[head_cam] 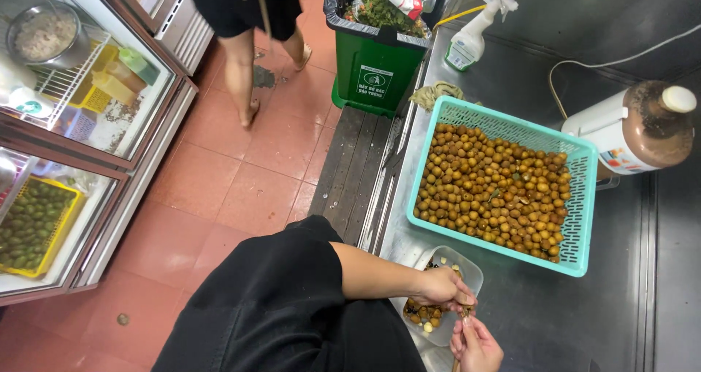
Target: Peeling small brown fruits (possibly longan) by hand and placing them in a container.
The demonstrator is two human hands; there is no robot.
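Basket (584, 197) sits nearly full of brown fruit (489, 193); tub (471, 273) beside it holds only a few. Left hand (442, 288) pinches one fruit, right hand (475, 343) grips a small tool; most seems left

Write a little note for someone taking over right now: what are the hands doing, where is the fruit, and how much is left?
Left hand: above the clear plastic container, fingers closed on one small brown fruit.
Right hand: just below it, holding a thin tool whose tip meets that fruit.
Teal basket on the metal counter: nearly full of small brown round fruits, skins on.
Done: the clear container holds a small pile of peels and a few pale pieces.
Left: almost the whole basket.
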